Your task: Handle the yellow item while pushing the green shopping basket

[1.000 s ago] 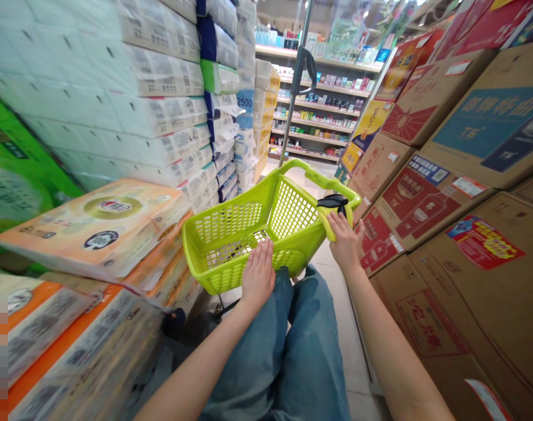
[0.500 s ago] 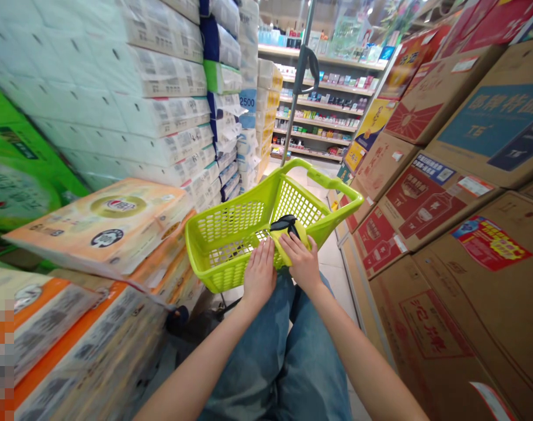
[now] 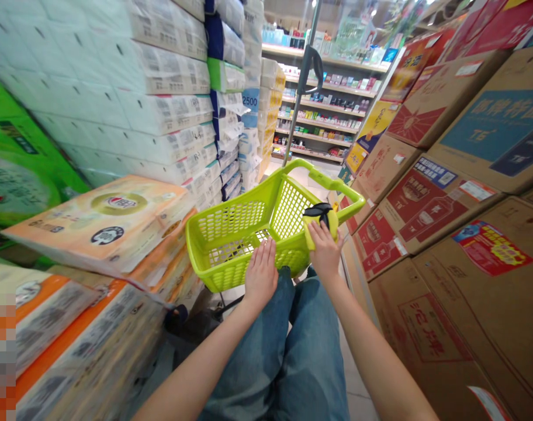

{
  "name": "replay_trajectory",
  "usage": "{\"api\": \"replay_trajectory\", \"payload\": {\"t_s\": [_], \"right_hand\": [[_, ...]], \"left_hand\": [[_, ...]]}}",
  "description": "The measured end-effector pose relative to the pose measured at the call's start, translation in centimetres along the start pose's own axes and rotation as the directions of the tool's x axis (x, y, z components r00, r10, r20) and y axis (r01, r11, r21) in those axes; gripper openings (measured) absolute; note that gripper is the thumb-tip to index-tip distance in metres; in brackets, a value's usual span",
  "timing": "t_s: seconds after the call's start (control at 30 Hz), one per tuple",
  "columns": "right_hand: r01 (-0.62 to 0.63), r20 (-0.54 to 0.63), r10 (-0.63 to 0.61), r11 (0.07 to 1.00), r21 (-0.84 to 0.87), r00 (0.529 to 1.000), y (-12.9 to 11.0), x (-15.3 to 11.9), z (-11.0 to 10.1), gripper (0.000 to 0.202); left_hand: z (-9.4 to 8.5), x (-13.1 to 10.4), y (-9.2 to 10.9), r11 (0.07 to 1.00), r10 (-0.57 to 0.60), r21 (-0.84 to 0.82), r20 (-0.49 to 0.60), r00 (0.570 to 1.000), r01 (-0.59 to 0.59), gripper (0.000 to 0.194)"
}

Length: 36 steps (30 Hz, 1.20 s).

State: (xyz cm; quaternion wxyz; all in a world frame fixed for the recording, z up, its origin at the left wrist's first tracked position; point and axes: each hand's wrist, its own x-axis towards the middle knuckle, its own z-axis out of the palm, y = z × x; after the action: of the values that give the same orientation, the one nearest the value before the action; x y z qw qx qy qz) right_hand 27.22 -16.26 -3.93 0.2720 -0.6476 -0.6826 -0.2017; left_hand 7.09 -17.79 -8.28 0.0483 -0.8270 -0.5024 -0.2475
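A lime-green plastic shopping basket (image 3: 225, 219) with perforated walls stands in front of my knees, its raised handle to the right. Nothing lies on the part of its floor that shows. My left hand (image 3: 261, 275) rests at the basket's near rim, fingers straight and close together, thumb hidden. In my right hand (image 3: 326, 251) is a bunched yellow-and-black cloth (image 3: 312, 225), pressed against the near right rim close to the handle. My fingers lie over the cloth, and its underside is out of sight.
Stacked tissue packs (image 3: 170, 76) and an orange carton (image 3: 117, 216) line the left side. Brown and red cartons (image 3: 459, 280) rise on the right. Behind the basket are a grey pole (image 3: 298, 99) and shelves of small goods (image 3: 328, 120).
My right hand has slid the cloth to the right along the near rim, toward the basket's handle. My left hand and the basket have stayed almost where they were.
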Motion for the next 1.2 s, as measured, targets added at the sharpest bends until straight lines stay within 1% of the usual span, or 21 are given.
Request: {"api": "replay_trajectory", "payload": {"t_s": [0.07,0.13,0.2,0.23,0.3,0.37,0.43,0.5,0.57,0.6,0.67,0.73,0.83,0.9,0.93,0.97,1.0,1.07,1.13,1.2], "right_hand": [[0.062,0.042,-0.065,0.996,0.071,0.997,-3.3,-1.4,0.9,0.070],[0.107,0.070,-0.116,0.986,0.124,0.991,-5.6,-2.3,1.5,0.069],[0.152,0.087,-0.165,0.978,0.143,0.982,-6.4,-2.6,1.5,0.067],[0.182,0.096,-0.197,0.973,0.141,0.976,-6.1,-2.5,1.3,0.066],[0.238,0.109,-0.250,0.965,0.115,0.962,-4.3,-1.8,0.6,0.066],[0.245,0.098,-0.250,0.967,0.062,0.963,-1.3,-0.7,-0.4,0.067],[0.186,0.062,-0.185,0.983,-0.001,0.981,2.1,0.6,-1.4,0.067],[0.098,0.016,-0.098,0.994,-0.044,0.995,4.7,1.8,-2.1,0.065],[0.011,-0.022,-0.012,0.998,-0.058,1.000,5.8,2.5,-2.2,0.063],[-0.031,-0.038,0.029,0.998,-0.058,0.999,5.6,2.6,-1.9,0.063],[-0.091,-0.054,0.089,0.995,-0.046,0.995,3.8,2.1,-1.1,0.064],[-0.094,-0.039,0.094,0.996,-0.011,0.995,0.5,0.9,0.2,0.066],[0.012,0.025,-0.014,0.996,0.084,1.000,-4.8,-1.3,1.7,0.068],[0.073,0.054,-0.080,0.989,0.130,0.995,-7.0,-2.3,2.1,0.067],[0.102,0.063,-0.112,0.985,0.142,0.992,-7.3,-2.6,2.1,0.066],[0.135,0.071,-0.147,0.980,0.147,0.987,-7.2,-2.6,1.9,0.066],[0.171,0.077,-0.184,0.975,0.145,0.980,-6.5,-2.5,1.6,0.066],[0.226,0.083,-0.236,0.966,0.123,0.968,-3.9,-1.8,0.7,0.067],[0.218,0.068,-0.223,0.973,0.079,0.972,-0.4,-0.8,-0.3,0.069],[0.150,0.026,-0.151,0.988,0.033,0.988,3.1,0.5,-1.1,0.068]], "left_hand": [[0.1,0.0,0.0,1.000,-0.003,-0.002,0.003,1.000,0.003,0.079],[0.1,0.0,-0.1,1.000,-0.007,0.001,0.008,1.000,0.007,0.077],[0.1,0.0,-0.2,1.000,-0.006,0.005,0.011,1.000,0.006,0.077],[0.1,0.0,-0.2,1.000,-0.002,0.007,0.011,1.000,0.001,0.077],[0.1,-0.1,-0.3,1.000,0.007,0.008,0.006,1.000,-0.007,0.078],[0.1,-0.1,-0.3,1.000,0.013,0.008,-0.001,1.000,-0.013,0.078],[0.1,-0.1,-0.3,1.000,0.016,0.006,-0.002,1.000,-0.016,0.077],[0.0,0.0,-0.3,1.000,0.018,0.001,0.003,1.000,-0.018,0.075],[0.0,0.0,-0.2,1.000,0.016,-0.002,0.006,1.000,-0.016,0.074],[0.0,0.0,-0.2,1.000,0.013,-0.002,0.005,1.000,-0.013,0.074],[0.0,0.0,-0.1,1.000,0.005,-0.001,-0.002,1.000,-0.005,0.074],[0.0,0.0,-0.1,1.000,0.004,0.002,-0.009,1.000,-0.004,0.075],[0.1,-0.1,-0.2,1.000,0.005,0.015,-0.002,1.000,-0.005,0.076],[0.1,-0.1,-0.2,1.000,0.002,0.021,0.001,1.000,-0.002,0.076],[0.0,-0.1,-0.3,1.000,0.003,0.021,0.003,1.000,-0.003,0.076],[0.0,-0.1,-0.3,1.000,0.003,0.019,0.004,1.000,-0.003,0.076],[-0.1,-0.1,-0.3,1.000,0.006,0.014,0.005,1.000,-0.006,0.077],[-0.1,-0.2,-0.4,1.000,0.013,0.004,0.004,1.000,-0.013,0.077],[-0.1,-0.2,-0.4,1.000,0.020,-0.006,-0.001,1.000,-0.020,0.077],[0.0,-0.2,-0.5,1.000,0.026,-0.010,-0.007,1.000,-0.026,0.077]]}}
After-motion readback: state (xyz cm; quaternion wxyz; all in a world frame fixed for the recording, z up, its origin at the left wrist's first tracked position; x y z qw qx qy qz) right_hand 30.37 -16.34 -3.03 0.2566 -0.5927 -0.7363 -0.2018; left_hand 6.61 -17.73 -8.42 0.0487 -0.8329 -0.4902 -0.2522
